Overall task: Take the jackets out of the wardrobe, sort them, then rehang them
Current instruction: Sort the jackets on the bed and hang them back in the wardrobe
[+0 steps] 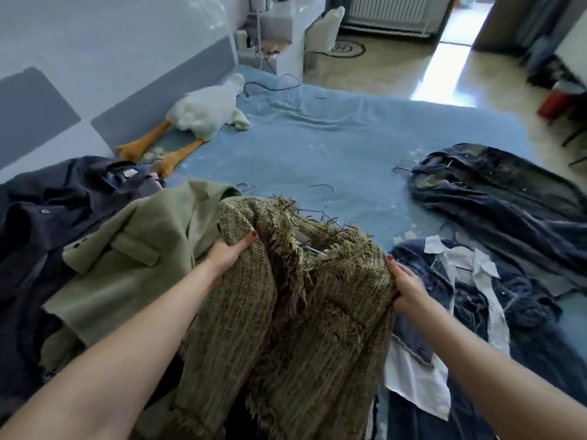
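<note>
No legible text, label, brand name or number is found on any item. One sign only: a round floor mat (346, 48), lying beyond the far end of the bed (317, 138) and just beside the white chair (324, 30), bears a circular emblem with what appears to be a letter "H" at its centre. The reading is uncertain at this size.

Home bedroom: blue-sheeted bed (333, 138), padded headboard (127, 58), plush goose (206, 109), radiator (387, 11).

Jackets (305, 312) on bed (317, 147)
</note>
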